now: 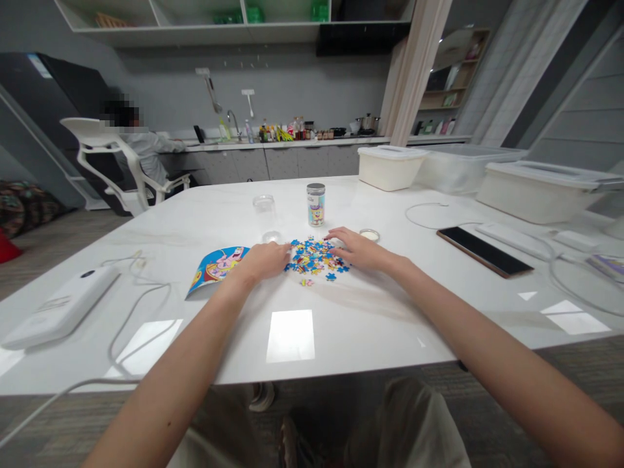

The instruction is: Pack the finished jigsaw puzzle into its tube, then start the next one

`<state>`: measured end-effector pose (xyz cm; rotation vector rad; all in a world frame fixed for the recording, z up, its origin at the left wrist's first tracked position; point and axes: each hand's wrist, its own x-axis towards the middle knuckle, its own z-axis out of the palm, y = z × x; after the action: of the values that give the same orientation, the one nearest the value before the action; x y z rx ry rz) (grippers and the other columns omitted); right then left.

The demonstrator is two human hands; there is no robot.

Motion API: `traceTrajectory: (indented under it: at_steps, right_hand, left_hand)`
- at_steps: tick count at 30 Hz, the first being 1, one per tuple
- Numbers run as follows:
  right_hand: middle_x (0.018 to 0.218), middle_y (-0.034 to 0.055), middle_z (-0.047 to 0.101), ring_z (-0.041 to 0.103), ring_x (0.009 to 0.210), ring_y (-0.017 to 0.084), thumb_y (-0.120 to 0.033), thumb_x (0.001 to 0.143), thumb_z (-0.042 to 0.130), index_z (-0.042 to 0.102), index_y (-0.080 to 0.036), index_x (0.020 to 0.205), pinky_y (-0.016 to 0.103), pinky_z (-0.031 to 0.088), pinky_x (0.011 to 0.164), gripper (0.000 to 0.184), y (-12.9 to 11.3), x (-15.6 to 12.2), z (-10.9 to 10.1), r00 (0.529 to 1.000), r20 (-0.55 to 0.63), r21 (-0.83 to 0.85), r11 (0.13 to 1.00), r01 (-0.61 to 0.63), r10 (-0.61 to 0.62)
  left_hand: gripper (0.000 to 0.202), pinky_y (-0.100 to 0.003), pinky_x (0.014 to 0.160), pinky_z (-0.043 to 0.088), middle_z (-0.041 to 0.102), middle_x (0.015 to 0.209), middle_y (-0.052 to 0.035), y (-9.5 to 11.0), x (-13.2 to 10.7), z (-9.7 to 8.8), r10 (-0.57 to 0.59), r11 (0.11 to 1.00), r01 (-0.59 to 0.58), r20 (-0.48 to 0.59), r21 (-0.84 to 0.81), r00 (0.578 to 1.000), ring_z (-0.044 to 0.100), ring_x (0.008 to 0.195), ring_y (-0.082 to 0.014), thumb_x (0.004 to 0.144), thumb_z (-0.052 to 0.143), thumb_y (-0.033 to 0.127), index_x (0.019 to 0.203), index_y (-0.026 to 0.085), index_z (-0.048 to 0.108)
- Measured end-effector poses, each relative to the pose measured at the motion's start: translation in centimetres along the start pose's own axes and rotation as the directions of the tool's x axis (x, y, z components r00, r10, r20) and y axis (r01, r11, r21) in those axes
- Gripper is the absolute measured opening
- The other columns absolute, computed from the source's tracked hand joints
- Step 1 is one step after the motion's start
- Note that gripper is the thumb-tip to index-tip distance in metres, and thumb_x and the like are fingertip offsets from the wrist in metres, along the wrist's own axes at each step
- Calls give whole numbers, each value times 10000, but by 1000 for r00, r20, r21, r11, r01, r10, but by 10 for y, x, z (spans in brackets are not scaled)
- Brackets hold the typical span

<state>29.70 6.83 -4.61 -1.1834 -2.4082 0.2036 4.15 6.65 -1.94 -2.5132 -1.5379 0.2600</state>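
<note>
A loose heap of jigsaw puzzle pieces point(312, 258), blue, yellow and red, lies on the white table in front of me. My left hand point(269, 260) rests at the heap's left edge, open, its fingers reaching toward the pieces and partly hidden. On the right side, my right hand point(358, 250) is open with fingers apart, touching the heap's edge. A curled picture sheet point(214, 268) with cartoon figures lies beside my left wrist. Behind the heap stands a cartoon-printed can point(316, 205) with a grey lid. Nearby are a clear jar point(264, 207) and a round lid point(369, 234).
At left lie a white power-bank-like device point(61, 309) and cables. A dark phone point(482, 251) lies at right, before lidded storage boxes point(392, 168). Beyond the table point(341, 325), a person sits in a white chair point(104, 146) by the kitchen counter point(292, 144).
</note>
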Motion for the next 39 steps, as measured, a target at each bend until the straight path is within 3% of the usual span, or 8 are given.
traceTrajectory:
  at_steps: [5,9,15,19,26,33,39]
  right_hand:
    - [1440,158,440,433,1332,256,-468,968,378,489,-162,1337,426,344,1109,492,6,5,22,997,12,-31,997,-70,70]
    - [1492,156,401,319,1411,276,-501,969,340,466,-145,1376,458,268,1158,555,9,8,26,993,74,-28,996,-89,91]
    - [1353,116,563,478,1295,244,-408,979,360,577,-180,1248,429,347,1109,414,4,9,17,994,103,5,1000,-27,26]
    - [1265,124,610,553,1192,237,-378,971,392,599,-167,1196,402,402,1050,372,-4,7,12,995,96,26,999,-26,23]
    - [1209,137,626,584,1123,230,-324,954,429,595,-130,1190,376,433,1007,348,-6,6,12,997,71,73,997,3,-8]
    - [1342,123,549,519,1239,232,-338,956,431,617,-191,1188,414,391,1068,332,-12,5,16,995,45,119,990,79,-84]
    - [1278,97,615,560,1184,232,-339,952,446,618,-215,1203,419,416,1037,329,-12,6,16,994,77,101,992,75,-83]
  left_hand:
    - [443,-348,749,495,701,1046,-129,4,2,-1,57,997,-57,-7,-45,998,684,931,-275,961,320,335,1366,263,484]
    - [431,-343,725,493,712,997,-120,9,0,-4,119,992,-120,-26,-32,992,692,884,-274,955,321,312,1349,267,490]
    - [440,-353,708,496,711,952,-154,13,0,-1,61,998,-61,-63,3,996,692,871,-296,971,302,361,1324,157,468]
    - [438,-351,723,495,709,976,-156,15,1,0,54,999,-54,-37,0,998,693,887,-286,983,266,333,1335,163,464]
    - [408,-325,714,491,710,974,-138,15,0,-5,87,996,-87,-34,-17,996,691,880,-261,974,294,339,1296,197,499]
    - [398,-336,685,493,709,909,-152,18,0,-3,114,993,-112,-67,23,991,700,841,-276,987,269,287,1303,167,478]
    - [383,-336,703,493,708,905,-135,15,2,-6,87,996,-85,-66,22,994,695,848,-269,985,274,312,1203,182,561]
